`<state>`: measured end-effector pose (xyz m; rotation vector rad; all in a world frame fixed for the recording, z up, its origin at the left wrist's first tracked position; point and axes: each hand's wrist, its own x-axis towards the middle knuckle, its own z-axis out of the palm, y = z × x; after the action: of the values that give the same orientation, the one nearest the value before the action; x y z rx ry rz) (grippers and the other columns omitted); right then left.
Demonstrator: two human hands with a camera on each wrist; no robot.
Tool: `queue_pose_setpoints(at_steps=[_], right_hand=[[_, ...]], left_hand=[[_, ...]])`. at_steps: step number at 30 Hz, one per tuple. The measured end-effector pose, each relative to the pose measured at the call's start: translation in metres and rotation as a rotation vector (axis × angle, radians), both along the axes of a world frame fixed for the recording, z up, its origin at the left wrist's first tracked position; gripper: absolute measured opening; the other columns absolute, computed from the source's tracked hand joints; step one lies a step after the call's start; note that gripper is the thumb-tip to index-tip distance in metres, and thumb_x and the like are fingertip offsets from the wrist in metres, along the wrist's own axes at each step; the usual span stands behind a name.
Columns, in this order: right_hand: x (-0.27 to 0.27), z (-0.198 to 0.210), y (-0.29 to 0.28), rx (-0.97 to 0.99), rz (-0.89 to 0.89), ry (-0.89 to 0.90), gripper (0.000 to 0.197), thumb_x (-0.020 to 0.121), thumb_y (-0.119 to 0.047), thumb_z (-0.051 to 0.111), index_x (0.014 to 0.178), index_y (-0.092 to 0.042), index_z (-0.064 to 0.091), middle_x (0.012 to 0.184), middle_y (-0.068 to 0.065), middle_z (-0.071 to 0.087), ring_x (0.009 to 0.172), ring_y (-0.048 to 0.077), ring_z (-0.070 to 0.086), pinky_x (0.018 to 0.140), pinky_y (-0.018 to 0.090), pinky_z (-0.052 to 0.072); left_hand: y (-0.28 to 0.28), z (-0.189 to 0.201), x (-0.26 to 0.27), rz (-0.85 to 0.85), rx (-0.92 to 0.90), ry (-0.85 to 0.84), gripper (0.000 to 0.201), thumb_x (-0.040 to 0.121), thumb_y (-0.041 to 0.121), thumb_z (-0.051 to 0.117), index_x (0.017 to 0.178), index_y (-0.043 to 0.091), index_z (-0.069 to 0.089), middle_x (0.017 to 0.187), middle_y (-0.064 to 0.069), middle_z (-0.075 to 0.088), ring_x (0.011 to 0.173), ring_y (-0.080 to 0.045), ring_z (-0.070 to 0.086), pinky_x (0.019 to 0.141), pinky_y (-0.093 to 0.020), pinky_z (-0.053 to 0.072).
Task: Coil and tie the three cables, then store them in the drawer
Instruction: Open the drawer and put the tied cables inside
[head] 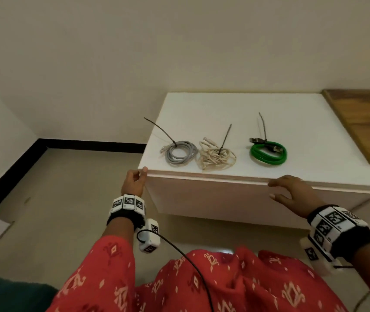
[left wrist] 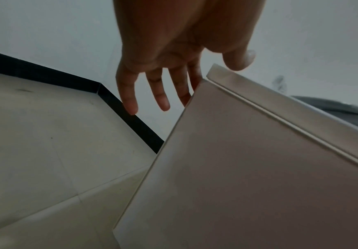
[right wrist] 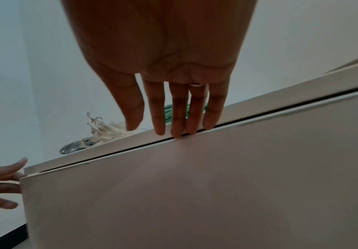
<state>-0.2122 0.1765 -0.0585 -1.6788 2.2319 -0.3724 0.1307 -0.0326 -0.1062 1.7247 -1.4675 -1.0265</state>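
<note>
Three coiled cables, each bound with a dark zip tie, lie on the white cabinet top [head: 303,122]: a grey cable [head: 180,153] on the left, a cream cable [head: 216,157] in the middle and a green cable [head: 268,153] on the right. Below them is the pale drawer front [head: 235,199]. My left hand [head: 135,181] sits at the drawer's upper left corner, thumb on the corner and fingers straight along the side edge [left wrist: 186,107]. My right hand [head: 289,190] has straight fingertips [right wrist: 176,133] at the thin dark gap above the drawer front [right wrist: 216,193]. Neither hand holds a cable.
A wooden board [head: 364,124] lies on the cabinet top at the right. Beige floor tiles [head: 66,210] with a black skirting [head: 85,144] are to the left of the cabinet. A wall stands behind it. My red patterned clothing [head: 224,284] fills the bottom.
</note>
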Motion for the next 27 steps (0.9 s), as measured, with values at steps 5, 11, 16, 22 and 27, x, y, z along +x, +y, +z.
queue_pose_setpoints(at_steps=[5,11,16,22,27], right_hand=[[-0.016,0.005,0.018,0.234,-0.119,0.103,0.038,0.089,-0.031,0.054,0.124,-0.016,0.052,0.125,0.012,0.056,0.114,0.029,0.052,0.094,0.037,0.042],[-0.012,0.023,0.035,0.353,-0.086,-0.002,0.032,0.095,-0.029,0.045,0.119,-0.017,0.059,0.122,0.011,0.062,0.113,0.027,0.054,0.093,0.031,0.040],[-0.010,0.017,0.059,0.335,-0.093,-0.181,0.029,0.089,-0.006,0.054,0.117,-0.006,0.061,0.120,0.011,0.063,0.107,0.021,0.055,0.090,0.025,0.037],[-0.012,0.000,0.086,0.307,-0.081,-0.336,0.020,0.082,0.005,0.060,0.092,-0.008,0.070,0.088,0.008,0.065,0.086,0.012,0.059,0.084,0.024,0.039],[-0.014,-0.008,0.108,0.344,-0.067,-0.434,0.028,0.080,0.001,0.065,0.068,-0.024,0.067,0.072,-0.004,0.066,0.065,0.000,0.060,0.074,0.021,0.044]], left_hand=[[0.020,0.009,0.009,0.004,0.101,-0.051,0.044,0.089,0.040,0.051,0.111,0.001,0.052,0.118,-0.022,0.059,0.108,-0.036,0.055,0.090,-0.037,0.041],[0.071,0.032,-0.011,-0.277,-0.297,-0.467,0.040,0.083,0.024,0.063,0.115,0.001,0.055,0.121,-0.023,0.057,0.118,-0.038,0.046,0.096,-0.045,0.039],[0.107,0.037,-0.031,-0.605,-0.130,-0.553,0.022,0.082,0.025,0.064,0.095,0.009,0.064,0.106,-0.013,0.065,0.102,-0.031,0.057,0.083,-0.033,0.042],[0.121,0.053,-0.019,-0.632,0.024,-0.720,0.016,0.074,0.028,0.073,0.069,0.022,0.058,0.080,0.003,0.064,0.087,-0.020,0.061,0.073,-0.027,0.042],[0.132,0.060,-0.009,-0.710,0.160,-0.733,0.016,0.068,0.028,0.078,0.066,0.020,0.063,0.070,0.007,0.066,0.077,-0.016,0.064,0.078,-0.029,0.049]])
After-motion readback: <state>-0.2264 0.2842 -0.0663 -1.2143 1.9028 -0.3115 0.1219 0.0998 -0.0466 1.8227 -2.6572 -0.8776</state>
